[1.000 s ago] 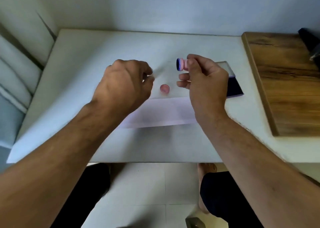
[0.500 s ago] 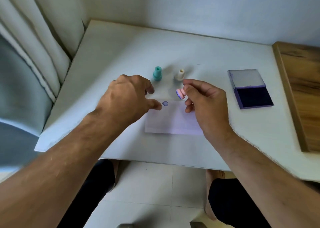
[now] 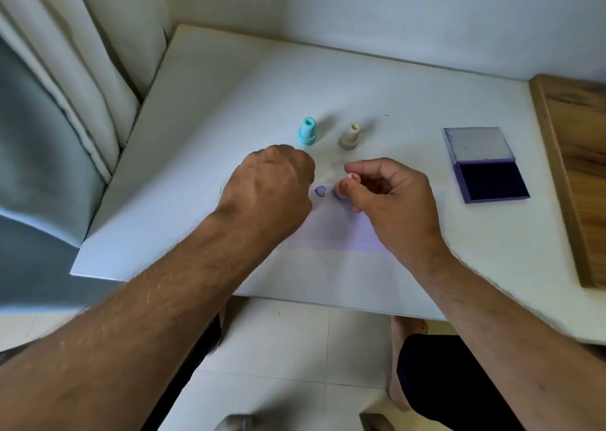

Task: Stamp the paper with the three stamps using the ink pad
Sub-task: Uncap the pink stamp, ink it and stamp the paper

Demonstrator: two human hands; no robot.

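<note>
Right hand (image 3: 390, 198) has dropped from mid-air to the paper (image 3: 341, 234), pinching the pink stamp (image 3: 342, 190) with its face down on the sheet, just at 3 o'clock of the purple heart print (image 3: 320, 191). Left hand (image 3: 272, 184) sits curled on the paper's 9 o'clock edge; can't tell if it grips anything. Teal stamp (image 3: 307, 131) and beige stamp (image 3: 350, 136) stand at 12 o'clock on the counter (image 3: 196, 201), open ink pad (image 3: 485, 165) at 3 o'clock.
</note>
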